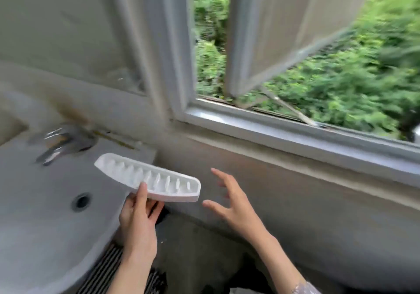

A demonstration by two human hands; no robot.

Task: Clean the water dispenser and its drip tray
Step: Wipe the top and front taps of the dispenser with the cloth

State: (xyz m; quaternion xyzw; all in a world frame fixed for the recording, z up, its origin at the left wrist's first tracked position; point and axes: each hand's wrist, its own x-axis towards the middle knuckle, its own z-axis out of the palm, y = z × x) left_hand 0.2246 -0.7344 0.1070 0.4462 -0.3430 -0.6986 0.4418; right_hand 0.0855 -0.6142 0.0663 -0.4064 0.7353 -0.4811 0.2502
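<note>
A: Where is the drip tray [148, 177]?

B: Held tilted beside the sink [34, 202], its right end past the rim. The left hand [138, 216] pinches its near edge, thumb on top, fingers beneath.

A: Anything in it?

B: Only its moulded ribs; I cannot tell about water. The right hand [234, 202] hovers just right, fingers spread, holding nothing.

I see tray [148, 178] over sink [45, 214] rim; tap [61, 141] at 10 o'clock, window [295, 66] at 1 o'clock.
</note>
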